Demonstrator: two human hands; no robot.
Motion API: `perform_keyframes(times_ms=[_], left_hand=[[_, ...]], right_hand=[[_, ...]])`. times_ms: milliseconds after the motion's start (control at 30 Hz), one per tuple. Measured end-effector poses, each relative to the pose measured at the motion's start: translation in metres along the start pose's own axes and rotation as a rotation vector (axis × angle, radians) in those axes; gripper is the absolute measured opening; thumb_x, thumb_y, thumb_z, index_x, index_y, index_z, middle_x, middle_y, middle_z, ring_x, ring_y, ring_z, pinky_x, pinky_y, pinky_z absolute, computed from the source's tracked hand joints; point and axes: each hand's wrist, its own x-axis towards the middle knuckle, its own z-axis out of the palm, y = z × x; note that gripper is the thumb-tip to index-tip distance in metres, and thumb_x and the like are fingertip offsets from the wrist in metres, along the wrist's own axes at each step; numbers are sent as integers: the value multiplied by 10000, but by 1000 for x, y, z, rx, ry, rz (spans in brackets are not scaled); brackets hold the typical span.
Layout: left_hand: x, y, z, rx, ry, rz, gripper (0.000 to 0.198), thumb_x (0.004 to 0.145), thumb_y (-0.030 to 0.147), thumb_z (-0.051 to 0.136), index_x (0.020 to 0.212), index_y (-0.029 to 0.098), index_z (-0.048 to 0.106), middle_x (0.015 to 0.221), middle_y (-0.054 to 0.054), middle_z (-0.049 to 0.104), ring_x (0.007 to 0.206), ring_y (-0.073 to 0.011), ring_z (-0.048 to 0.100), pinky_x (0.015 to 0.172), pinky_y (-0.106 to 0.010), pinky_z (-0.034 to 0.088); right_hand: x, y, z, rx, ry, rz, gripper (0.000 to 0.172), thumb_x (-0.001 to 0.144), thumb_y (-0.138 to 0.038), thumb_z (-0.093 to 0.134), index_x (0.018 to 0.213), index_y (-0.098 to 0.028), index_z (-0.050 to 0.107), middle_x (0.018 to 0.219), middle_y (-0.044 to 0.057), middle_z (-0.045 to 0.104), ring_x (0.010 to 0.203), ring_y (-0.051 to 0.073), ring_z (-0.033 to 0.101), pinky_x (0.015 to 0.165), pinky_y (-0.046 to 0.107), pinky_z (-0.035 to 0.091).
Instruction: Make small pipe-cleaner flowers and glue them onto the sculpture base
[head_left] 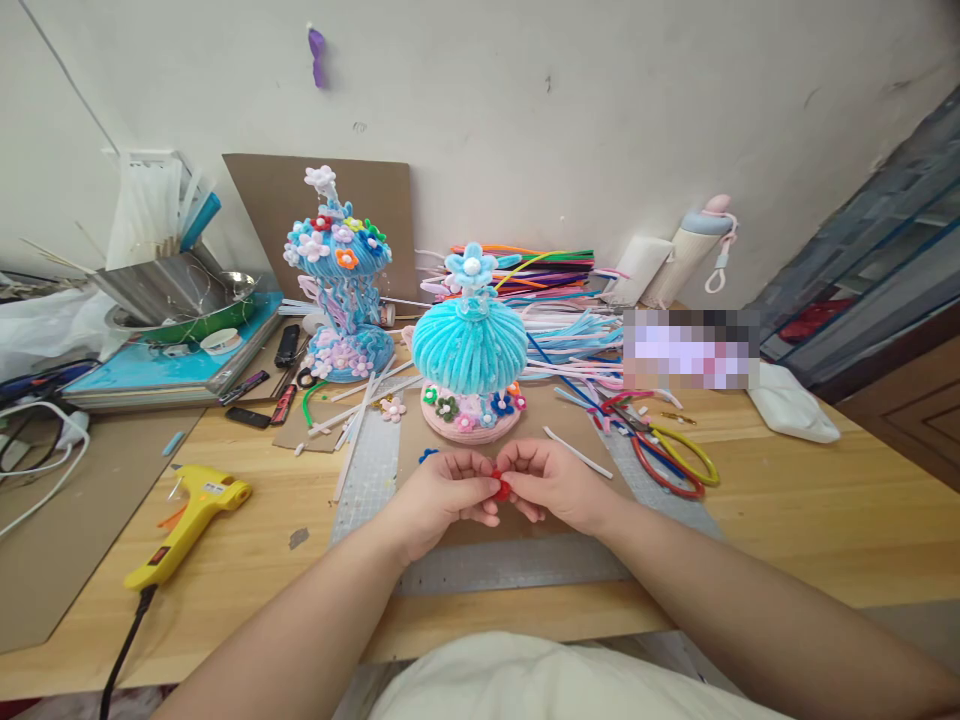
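Pinching one red flower (501, 487), seemingly: two hands (444, 494) (556, 485).

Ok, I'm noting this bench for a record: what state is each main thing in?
Left grip, pinching red piece
Right grip, pinching red piece
Red piece, held by both
Glue gun, lying down, cord attached
Scissors, lying down, blade opening unclear
Bottle, lid on
Nearer ornament, upright
Farther ornament, upright
Brown board, standing upright

A bottle (686, 258) stands near the pale wall (480, 130).
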Motion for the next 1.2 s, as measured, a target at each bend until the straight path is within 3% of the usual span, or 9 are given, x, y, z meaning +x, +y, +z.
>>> perform_keyframes(times_ms=[267, 700, 933, 1100, 1200], left_hand=[[-3, 3, -1, -117, -78, -70, 157, 643, 172, 702, 760, 116, 613, 637, -9, 591, 521, -55, 540, 527, -174, 507], [-2, 0, 0, -139, -48, -52, 129, 649, 164, 699, 731, 114, 613, 582, -5, 593, 502, -58, 546, 523, -171, 510], [0, 2, -3, -184, -18, -11, 127, 679, 173, 675, 750, 118, 586, 606, -17, 621, 525, -68, 591, 556, -153, 499], [3, -3, -4, -190, -31, 41, 130, 712, 195, 648, 781, 131, 558, 606, -23, 622, 606, -128, 638, 585, -195, 505], [5, -5, -4, -203, 3, 32, 138, 705, 190, 657, 786, 132, 561, 589, -9, 615, 582, -102, 620, 601, -191, 506]], right_hand=[[-3, -1, 0, -4, -16, -39, 76, 733, -214, 539, 766, -148, 521, 499, -53, 536, 340, 38, 434, 333, 138, 302], [-5, 8, 5, 118, -15, -28, 108, 783, -256, 550, 801, -157, 509, 595, -18, 600, 404, 58, 501, 392, 164, 383], [-5, 3, 11, 140, 27, -159, 177, 766, -296, 600, 835, -161, 509, 673, -3, 591, 546, 92, 562, 527, 235, 483], [-2, 3, 12, 96, 99, -166, 182, 765, -307, 611, 810, -162, 510, 639, -18, 589, 504, 79, 546, 489, 217, 473], [-1, 5, 11, 96, 104, -165, 178, 776, -318, 599, 810, -163, 519, 586, -28, 579, 485, 83, 544, 478, 218, 468]])
